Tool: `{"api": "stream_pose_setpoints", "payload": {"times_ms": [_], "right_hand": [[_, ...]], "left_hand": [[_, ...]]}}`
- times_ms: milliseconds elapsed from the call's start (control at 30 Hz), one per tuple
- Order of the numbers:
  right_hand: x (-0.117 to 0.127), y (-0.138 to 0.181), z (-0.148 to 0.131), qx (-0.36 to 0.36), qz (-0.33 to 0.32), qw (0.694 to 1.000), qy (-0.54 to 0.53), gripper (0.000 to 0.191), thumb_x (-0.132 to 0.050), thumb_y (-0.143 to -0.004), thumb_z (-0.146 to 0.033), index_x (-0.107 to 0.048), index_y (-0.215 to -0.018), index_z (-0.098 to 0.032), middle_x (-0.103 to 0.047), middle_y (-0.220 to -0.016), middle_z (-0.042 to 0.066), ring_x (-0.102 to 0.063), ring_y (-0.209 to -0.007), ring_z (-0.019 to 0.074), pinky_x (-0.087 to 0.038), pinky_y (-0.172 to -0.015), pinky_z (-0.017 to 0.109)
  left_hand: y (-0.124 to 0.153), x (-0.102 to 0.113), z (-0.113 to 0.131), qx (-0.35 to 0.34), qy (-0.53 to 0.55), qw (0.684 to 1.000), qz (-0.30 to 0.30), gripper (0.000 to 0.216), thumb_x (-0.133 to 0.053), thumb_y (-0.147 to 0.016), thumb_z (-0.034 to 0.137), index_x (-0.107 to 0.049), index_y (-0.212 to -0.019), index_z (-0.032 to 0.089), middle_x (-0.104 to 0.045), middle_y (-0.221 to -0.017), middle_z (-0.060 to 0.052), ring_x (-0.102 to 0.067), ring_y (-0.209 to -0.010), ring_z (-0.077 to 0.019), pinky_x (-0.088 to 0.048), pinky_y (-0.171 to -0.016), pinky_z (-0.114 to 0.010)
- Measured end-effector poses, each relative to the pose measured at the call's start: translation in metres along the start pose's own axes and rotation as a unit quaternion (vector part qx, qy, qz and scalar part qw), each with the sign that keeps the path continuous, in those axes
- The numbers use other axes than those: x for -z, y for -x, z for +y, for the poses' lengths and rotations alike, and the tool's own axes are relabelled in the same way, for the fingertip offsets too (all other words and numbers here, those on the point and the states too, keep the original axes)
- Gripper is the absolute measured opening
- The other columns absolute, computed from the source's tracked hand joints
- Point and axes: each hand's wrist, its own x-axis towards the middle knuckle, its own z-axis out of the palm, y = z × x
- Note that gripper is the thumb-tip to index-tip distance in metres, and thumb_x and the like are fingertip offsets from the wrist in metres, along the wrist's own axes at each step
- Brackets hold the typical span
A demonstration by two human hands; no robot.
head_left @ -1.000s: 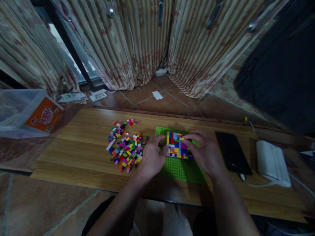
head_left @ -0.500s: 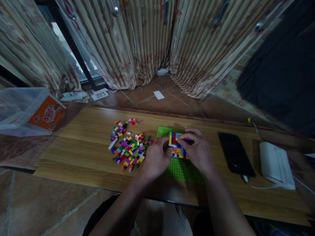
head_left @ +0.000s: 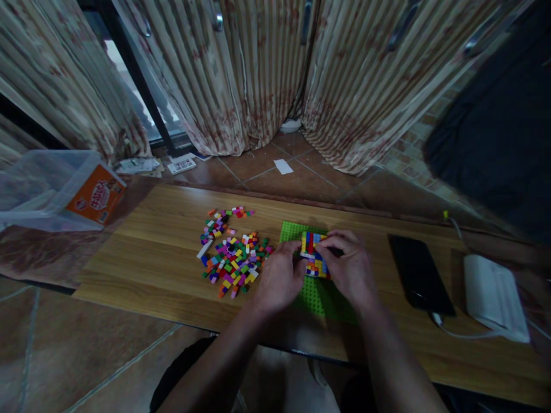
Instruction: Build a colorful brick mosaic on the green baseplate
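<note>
A block of colourful toy bricks (head_left: 317, 267), mostly yellow, blue and red on top, stands on a green studded baseplate (head_left: 314, 297). My left hand (head_left: 282, 278) grips its left side, thumb and fingers bent against the edge. Over the upper right part of the block, my right hand (head_left: 349, 268) is closed in a pinch, fingertips at the top bricks. Whatever lies between those fingertips is too small and covered to make out. Just left of my left hand spreads a pile of loose toy bricks (head_left: 235, 264) in many colours.
A black phone (head_left: 419, 274) lies on the wooden table (head_left: 146, 258) to the right, cabled to a white box-shaped device (head_left: 493, 295). Beyond the table's left end is a clear plastic bin (head_left: 47, 183) with an orange label. Curtains (head_left: 267, 86) hang behind.
The whole view has shifted slightly, so everything appears a little farther right. Both hands stay at the brick block with nearly the same grip.
</note>
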Motion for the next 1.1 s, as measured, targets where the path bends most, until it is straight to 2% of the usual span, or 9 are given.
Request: {"api": "stream_pose_setpoints", "payload": {"times_ms": [133,267,367,433,600,700,833,967,1100], "right_hand": [[-0.002,0.001,0.005,-0.001,0.006,1.000,-0.014,0.017,-0.064,-0.081,-0.033,-0.072,-0.069,-0.024,-0.065,-0.097,0.007,-0.059,-0.097,0.0244,-0.044,-0.088,0.043],[-0.001,0.001,0.011,-0.010,-0.007,1.000,-0.020,0.020,-0.064,-0.081,-0.040,-0.073,-0.073,-0.025,-0.065,-0.100,0.007,-0.059,-0.098,0.0247,-0.044,-0.090,0.043],[0.004,0.001,0.012,-0.012,-0.022,1.000,-0.012,0.024,-0.062,-0.083,-0.045,-0.074,-0.078,-0.025,-0.066,-0.103,0.007,-0.061,-0.099,0.0249,-0.045,-0.090,0.044],[0.007,0.001,0.010,-0.010,-0.020,1.000,-0.004,0.028,-0.060,-0.084,-0.047,-0.074,-0.080,-0.024,-0.066,-0.103,0.007,-0.062,-0.098,0.0247,-0.045,-0.090,0.043],[0.013,0.000,0.005,-0.013,-0.007,1.000,0.007,0.029,-0.057,-0.086,-0.048,-0.072,-0.083,-0.023,-0.069,-0.100,0.007,-0.063,-0.096,0.0238,-0.047,-0.089,0.040],[0.014,0.000,0.005,-0.017,-0.010,1.000,0.014,0.030,-0.056,-0.087,-0.048,-0.071,-0.083,-0.023,-0.069,-0.098,0.007,-0.064,-0.095,0.0238,-0.048,-0.088,0.040],[0.015,0.000,0.005,-0.016,-0.010,1.000,0.012,0.032,-0.055,-0.086,-0.049,-0.071,-0.083,-0.022,-0.069,-0.098,0.007,-0.064,-0.095,0.0242,-0.048,-0.088,0.041],[0.015,0.000,0.004,-0.021,-0.015,1.000,0.011,0.031,-0.055,-0.086,-0.048,-0.070,-0.083,-0.022,-0.069,-0.097,0.007,-0.064,-0.095,0.0239,-0.048,-0.088,0.041],[0.015,0.000,0.003,-0.023,-0.012,1.000,0.011,0.031,-0.055,-0.086,-0.048,-0.071,-0.083,-0.022,-0.069,-0.097,0.007,-0.064,-0.094,0.0235,-0.048,-0.088,0.040]], "left_hand": [[0.001,0.002,-0.001,-0.008,-0.004,1.000,0.004,0.032,-0.056,-0.085,0.017,-0.063,-0.116,0.018,-0.070,-0.106,-0.008,-0.066,-0.092,-0.0204,-0.053,-0.088,-0.034],[-0.002,0.011,-0.006,-0.005,-0.022,0.999,0.035,0.031,-0.056,-0.086,0.020,-0.063,-0.116,0.017,-0.070,-0.107,-0.008,-0.066,-0.087,-0.0187,-0.054,-0.085,-0.032],[-0.009,0.027,-0.016,0.012,-0.076,0.994,0.078,0.031,-0.055,-0.086,0.017,-0.064,-0.116,0.016,-0.070,-0.107,-0.009,-0.066,-0.088,-0.0198,-0.053,-0.087,-0.034],[-0.014,0.041,-0.025,0.028,-0.135,0.983,0.118,0.032,-0.054,-0.085,0.014,-0.064,-0.115,0.014,-0.069,-0.110,-0.011,-0.065,-0.097,-0.0227,-0.051,-0.093,-0.036],[-0.024,0.065,-0.045,0.040,-0.236,0.960,0.146,0.035,-0.047,-0.082,0.005,-0.069,-0.110,0.012,-0.068,-0.113,-0.013,-0.062,-0.107,-0.0252,-0.049,-0.097,-0.038],[-0.024,0.065,-0.047,0.001,-0.246,0.961,0.126,0.035,-0.049,-0.081,0.005,-0.071,-0.107,0.016,-0.069,-0.114,-0.010,-0.061,-0.108,-0.0234,-0.047,-0.100,-0.037],[-0.022,0.055,-0.041,-0.044,-0.265,0.960,0.079,0.024,-0.055,-0.082,0.011,-0.073,-0.096,0.018,-0.071,-0.103,-0.007,-0.062,-0.100,-0.0219,-0.045,-0.099,-0.037],[-0.022,0.049,-0.035,-0.030,-0.310,0.947,0.074,0.015,-0.058,-0.083,0.017,-0.072,-0.086,0.017,-0.070,-0.095,-0.009,-0.060,-0.095,-0.0238,-0.044,-0.095,-0.038],[-0.022,0.045,-0.033,-0.008,-0.336,0.938,0.083,0.014,-0.058,-0.083,0.019,-0.071,-0.086,0.015,-0.069,-0.097,-0.011,-0.058,-0.094,-0.0251,-0.045,-0.089,-0.038]]}}
